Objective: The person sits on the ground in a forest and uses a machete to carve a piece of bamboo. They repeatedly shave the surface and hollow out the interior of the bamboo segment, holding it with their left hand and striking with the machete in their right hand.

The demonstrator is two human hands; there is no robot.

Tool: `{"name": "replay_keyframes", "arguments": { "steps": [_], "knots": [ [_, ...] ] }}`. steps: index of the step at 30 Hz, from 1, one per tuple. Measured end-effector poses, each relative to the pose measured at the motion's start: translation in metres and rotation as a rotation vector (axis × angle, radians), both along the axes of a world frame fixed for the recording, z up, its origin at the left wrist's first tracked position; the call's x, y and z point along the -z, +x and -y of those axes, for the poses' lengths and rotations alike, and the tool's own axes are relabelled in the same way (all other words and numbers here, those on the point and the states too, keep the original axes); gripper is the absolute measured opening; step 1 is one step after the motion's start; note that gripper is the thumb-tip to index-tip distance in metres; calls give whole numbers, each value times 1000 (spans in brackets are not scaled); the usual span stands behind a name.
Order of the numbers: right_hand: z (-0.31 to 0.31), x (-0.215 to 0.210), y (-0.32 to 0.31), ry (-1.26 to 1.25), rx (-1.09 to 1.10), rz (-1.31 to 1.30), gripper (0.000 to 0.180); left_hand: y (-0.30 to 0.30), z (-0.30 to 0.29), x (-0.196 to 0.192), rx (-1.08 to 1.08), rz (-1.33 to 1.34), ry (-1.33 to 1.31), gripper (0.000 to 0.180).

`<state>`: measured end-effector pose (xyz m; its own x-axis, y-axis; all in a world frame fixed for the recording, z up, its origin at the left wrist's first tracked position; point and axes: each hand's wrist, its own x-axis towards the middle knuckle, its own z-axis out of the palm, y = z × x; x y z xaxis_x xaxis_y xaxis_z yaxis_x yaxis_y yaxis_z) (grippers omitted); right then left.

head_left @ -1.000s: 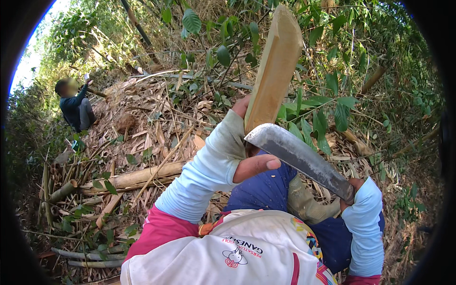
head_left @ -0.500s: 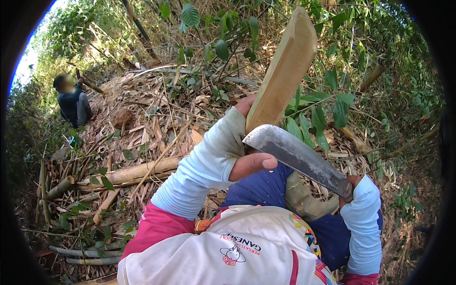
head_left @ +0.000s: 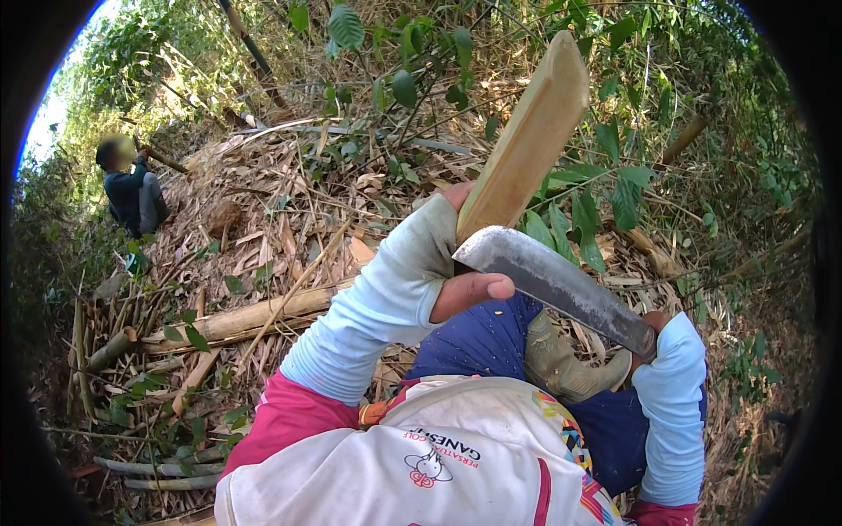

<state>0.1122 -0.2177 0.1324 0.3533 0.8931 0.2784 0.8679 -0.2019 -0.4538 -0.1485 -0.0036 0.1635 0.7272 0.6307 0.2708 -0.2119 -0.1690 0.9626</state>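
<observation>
Bamboo slat [head_left: 526, 145] has tilted rightward; left hand [head_left: 460, 263] grips it, right hand [head_left: 653, 329] clenches machete [head_left: 557, 285].

White shirt [head_left: 438, 473] with pink sleeves and printed emblem; pale blue arm covers [head_left: 377, 307] are worn; navy trousers [head_left: 478, 337]; olive boot [head_left: 561, 364].

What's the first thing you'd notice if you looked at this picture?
Right in the middle, the left hand holds up a pale split bamboo slat, and the right hand lays a broad grey machete blade across its base. Far off at the upper left, another person crouches among cut bamboo poles and dry leaves.
</observation>
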Motion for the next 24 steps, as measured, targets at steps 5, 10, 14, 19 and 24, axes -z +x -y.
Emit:
{"name": "replay_keyframes", "arguments": {
  "steps": [5, 10, 14, 19, 24],
  "knots": [
    [0, -1, 4, -7, 18, 32, 30, 1, 2, -3, -22, -130, -60, 80],
    [4, 5, 7, -47, 64, 10, 31, 1, 4, -4, -44, -164, -40, 75],
    [3, 3, 6, -50, 70, 58, 32, 1, 3, 2, -52, -198, -23, 70],
    [7, 15, 9, -78, 92, -58, 35, -2, -2, 9, -46, -205, 59, 71],
    [5, 4, 1, -73, 22, -99, 37, -3, -2, 15, -75, -15, -56, 76]
  ]
}}
